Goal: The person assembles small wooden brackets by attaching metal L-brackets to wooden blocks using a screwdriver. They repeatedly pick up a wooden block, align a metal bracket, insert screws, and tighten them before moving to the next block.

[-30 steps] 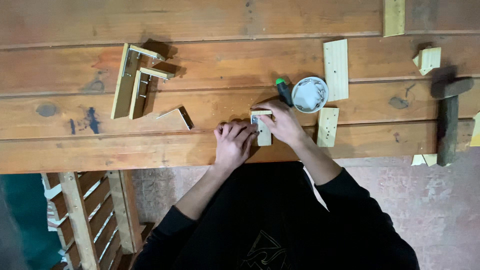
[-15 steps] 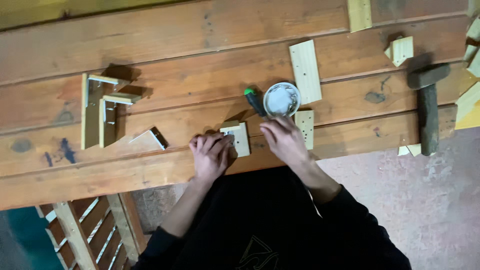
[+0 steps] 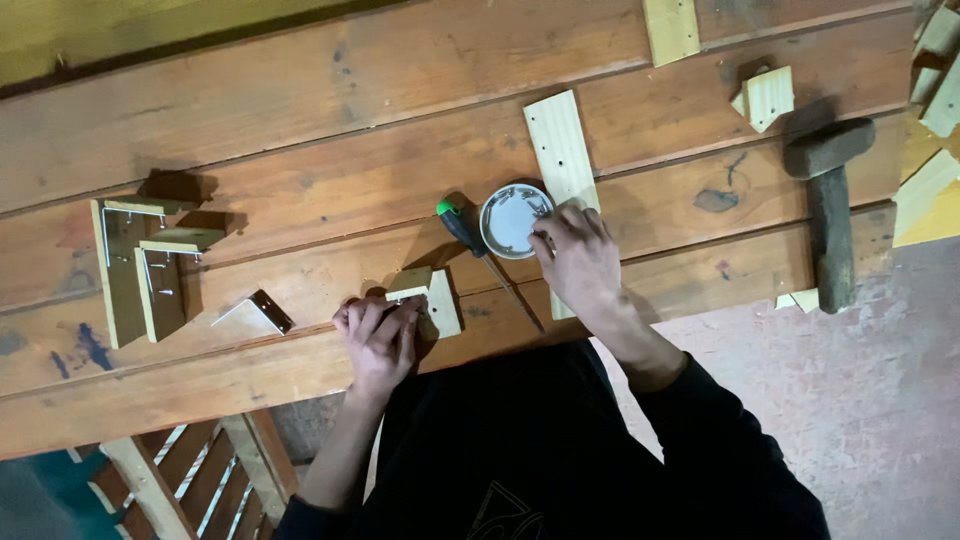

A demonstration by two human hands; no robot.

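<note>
A hammer (image 3: 828, 205) and metal bracket (image 3: 257, 311) lie on the workbench (image 3: 300, 130).

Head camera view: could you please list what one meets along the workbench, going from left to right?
Wooden bracket assembly → metal corner bracket → left hand on a small wood block → green-handled screwdriver → right hand at the small round dish → hammer.
</note>
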